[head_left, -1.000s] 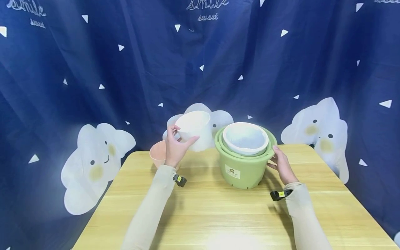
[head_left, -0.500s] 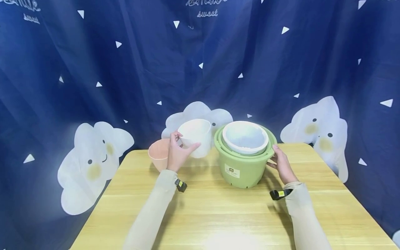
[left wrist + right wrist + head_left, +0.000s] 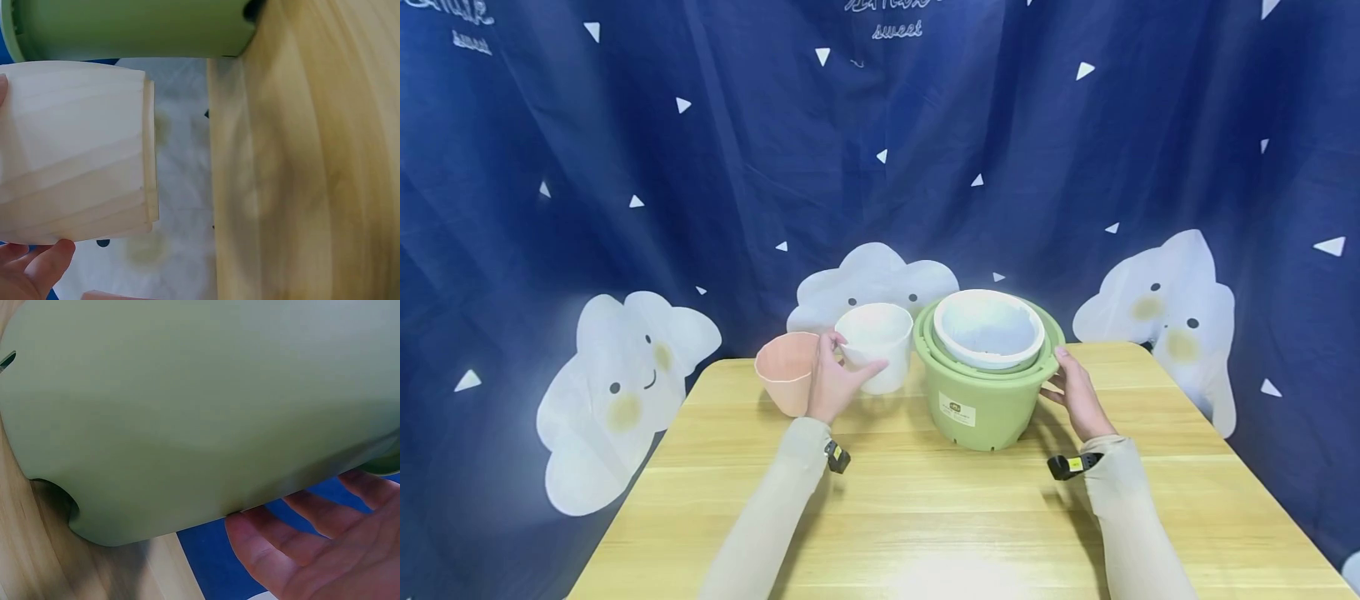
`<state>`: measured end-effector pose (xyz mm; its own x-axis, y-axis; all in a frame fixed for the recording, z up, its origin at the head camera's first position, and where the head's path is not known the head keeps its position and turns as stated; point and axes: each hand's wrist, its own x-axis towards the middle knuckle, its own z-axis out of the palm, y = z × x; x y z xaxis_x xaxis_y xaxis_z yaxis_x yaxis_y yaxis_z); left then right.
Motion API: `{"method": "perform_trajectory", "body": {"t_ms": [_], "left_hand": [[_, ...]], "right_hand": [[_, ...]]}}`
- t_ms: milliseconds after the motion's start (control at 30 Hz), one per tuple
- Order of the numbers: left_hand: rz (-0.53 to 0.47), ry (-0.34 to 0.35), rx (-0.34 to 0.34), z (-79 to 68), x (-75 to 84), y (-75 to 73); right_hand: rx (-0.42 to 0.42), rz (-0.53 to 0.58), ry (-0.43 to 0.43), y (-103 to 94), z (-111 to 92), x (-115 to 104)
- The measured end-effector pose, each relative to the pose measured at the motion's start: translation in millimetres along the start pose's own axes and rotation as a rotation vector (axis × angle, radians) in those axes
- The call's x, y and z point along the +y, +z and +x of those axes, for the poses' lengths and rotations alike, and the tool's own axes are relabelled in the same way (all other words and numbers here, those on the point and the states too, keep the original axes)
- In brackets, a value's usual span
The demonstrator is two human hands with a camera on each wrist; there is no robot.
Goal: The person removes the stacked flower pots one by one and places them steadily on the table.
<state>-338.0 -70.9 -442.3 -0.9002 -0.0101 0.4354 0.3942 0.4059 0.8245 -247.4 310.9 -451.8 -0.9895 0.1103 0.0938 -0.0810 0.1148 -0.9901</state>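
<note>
My left hand (image 3: 838, 379) grips a small white flower pot (image 3: 883, 358) by its near left side, thumb in front and fingers at the rim. In the left wrist view the white pot's base (image 3: 151, 156) hangs apart from the tabletop. Just right of it stands a large green flower pot (image 3: 981, 408) with a paper label. Another green rim and a white pot (image 3: 988, 329) are nested inside. My right hand (image 3: 1078, 396) touches the green pot's right side below the rim; in the right wrist view its fingertips (image 3: 240, 528) lie along the wall.
A pink flower pot (image 3: 786, 375) stands at the back left of the wooden table (image 3: 880, 508), partly behind my left hand. Beyond the table's back edge hangs a blue curtain (image 3: 737, 183) with white clouds and triangles.
My left hand has lowered the white pot and brought it slightly right, closer to the green pot. More of the pink pot shows. The right hand stays at the green pot.
</note>
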Motion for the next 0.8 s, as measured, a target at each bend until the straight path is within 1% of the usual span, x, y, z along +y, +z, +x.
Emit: {"method": "perform_trajectory", "body": {"t_ms": [167,400,567,800], "left_hand": [[0.033,-0.009,-0.026,-2.8,-7.1,2.9],[0.092,-0.015,-0.026,-6.7,-12.1,3.8],[0.132,-0.008,-0.032,-7.7,-18.8,5.0],[0.146,-0.019,-0.054,-8.3,-24.2,5.6]], "right_hand": [[0.007,-0.003,0.002,-0.5,0,0],[-0.008,-0.008,0.002,0.2,2,2],[-0.004,-0.01,0.001,-0.2,2,4],[-0.003,0.001,0.013,-0.8,2,3]]}}
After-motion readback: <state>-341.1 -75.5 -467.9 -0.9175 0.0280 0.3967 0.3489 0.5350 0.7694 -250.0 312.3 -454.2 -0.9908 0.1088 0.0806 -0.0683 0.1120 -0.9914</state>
